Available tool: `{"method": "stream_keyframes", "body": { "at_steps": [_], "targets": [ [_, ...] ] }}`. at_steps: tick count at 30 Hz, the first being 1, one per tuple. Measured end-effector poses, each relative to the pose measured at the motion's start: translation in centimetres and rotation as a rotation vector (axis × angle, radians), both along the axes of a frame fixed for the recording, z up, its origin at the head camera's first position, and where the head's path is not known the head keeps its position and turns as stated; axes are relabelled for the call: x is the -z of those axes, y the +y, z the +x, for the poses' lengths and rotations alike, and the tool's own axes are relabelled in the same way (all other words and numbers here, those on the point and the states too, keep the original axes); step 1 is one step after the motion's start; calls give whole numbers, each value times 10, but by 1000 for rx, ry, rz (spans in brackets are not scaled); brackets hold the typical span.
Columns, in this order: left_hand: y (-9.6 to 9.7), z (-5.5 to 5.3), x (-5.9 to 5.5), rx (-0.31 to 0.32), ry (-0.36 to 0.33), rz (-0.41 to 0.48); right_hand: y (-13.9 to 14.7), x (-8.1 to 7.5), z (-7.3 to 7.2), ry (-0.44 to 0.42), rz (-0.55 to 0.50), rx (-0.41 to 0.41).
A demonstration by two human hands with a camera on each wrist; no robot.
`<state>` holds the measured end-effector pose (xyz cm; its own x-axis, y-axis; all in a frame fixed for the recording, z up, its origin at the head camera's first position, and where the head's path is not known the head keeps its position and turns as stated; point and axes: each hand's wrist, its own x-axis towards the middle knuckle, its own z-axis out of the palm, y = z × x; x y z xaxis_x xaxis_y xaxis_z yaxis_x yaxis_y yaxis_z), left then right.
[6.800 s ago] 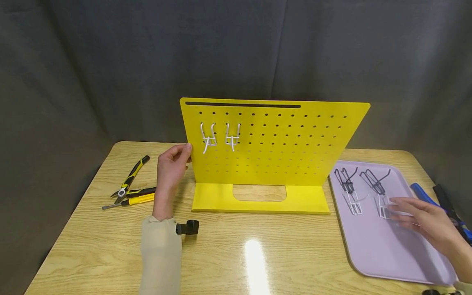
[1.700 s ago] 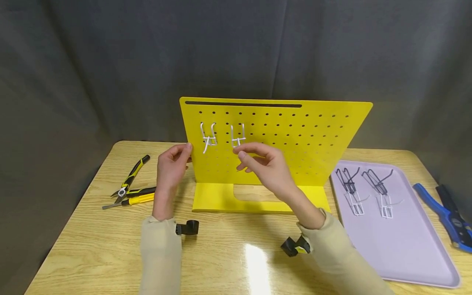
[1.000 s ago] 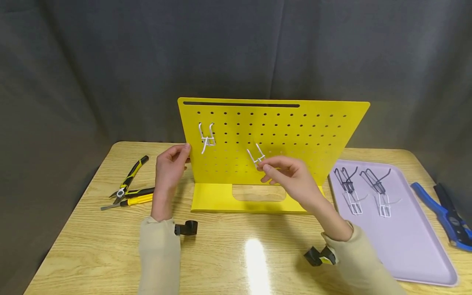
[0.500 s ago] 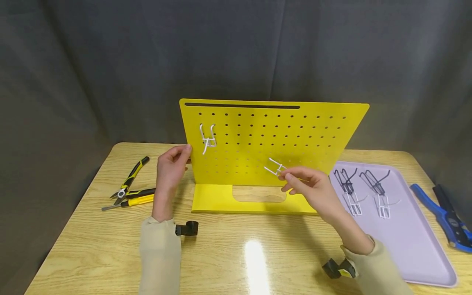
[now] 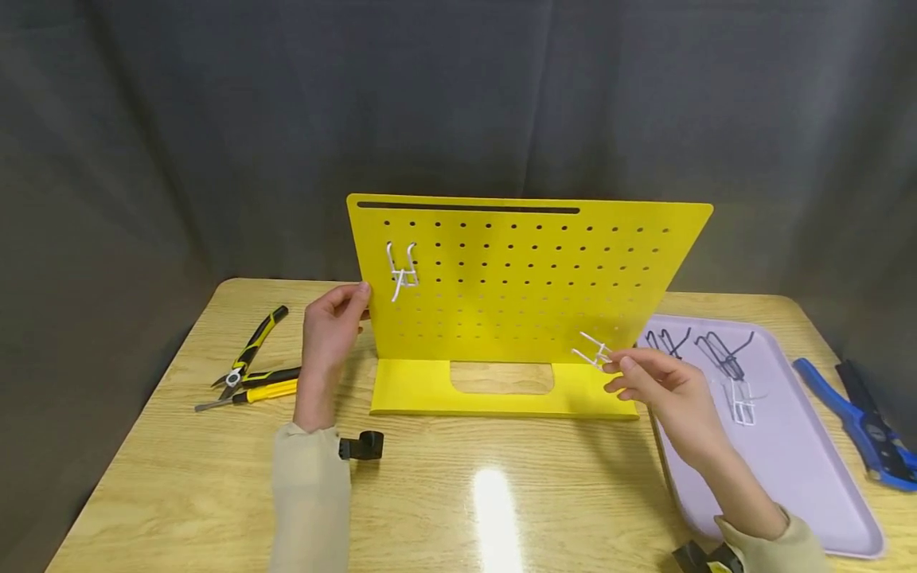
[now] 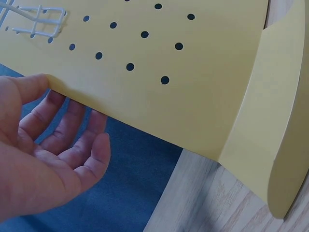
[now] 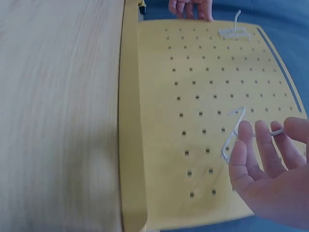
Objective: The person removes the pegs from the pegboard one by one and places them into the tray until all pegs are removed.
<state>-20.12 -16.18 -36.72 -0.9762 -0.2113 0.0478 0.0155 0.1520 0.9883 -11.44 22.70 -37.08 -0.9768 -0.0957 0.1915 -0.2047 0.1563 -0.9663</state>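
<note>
A yellow pegboard (image 5: 501, 350) stands upright on its base. At its left edge my left hand (image 5: 331, 334) grips it, thumb on the front and fingers behind, as the left wrist view shows. One white wire hook (image 5: 404, 275) hangs in the upper left holes. My right hand (image 5: 669, 398) pinches another white wire hook (image 5: 595, 350) in front of the board's lower right corner, prongs pointing up and left. In the right wrist view this held hook (image 7: 235, 133) appears apart from the board, its stem between thumb and fingers.
On the right lies a lilac tray (image 5: 781, 477) with black wire hooks (image 5: 723, 354) and a white hook (image 5: 742, 404); my right hand covers part of it. Blue-handled pliers (image 5: 860, 422) lie beyond. Left are yellow-black cutters (image 5: 251, 350) and a screwdriver (image 5: 265, 391).
The second white hook has come off the board in my right hand, which has moved right and down toward the tray. My left hand has stayed on the board's edge.
</note>
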Motion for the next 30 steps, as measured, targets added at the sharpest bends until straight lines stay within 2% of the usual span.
{"method": "stream_keyframes", "body": {
  "at_steps": [6, 16, 20, 26, 30],
  "targets": [
    [0, 0, 1, 5, -5, 3, 28, 6, 10, -12, -87, 43],
    [0, 0, 1, 11, -9, -12, 63, 17, 32, -42, -116, 100],
    [0, 1, 2, 7, -12, -10, 72, 22, 41, -67, -95, 118],
    [0, 1, 1, 2, -10, -9, 86, 29, 54, -118, 9, 131],
    [0, 1, 0, 9, 1, -11, 95, 33, 60, -167, 10, 110]
  ]
}}
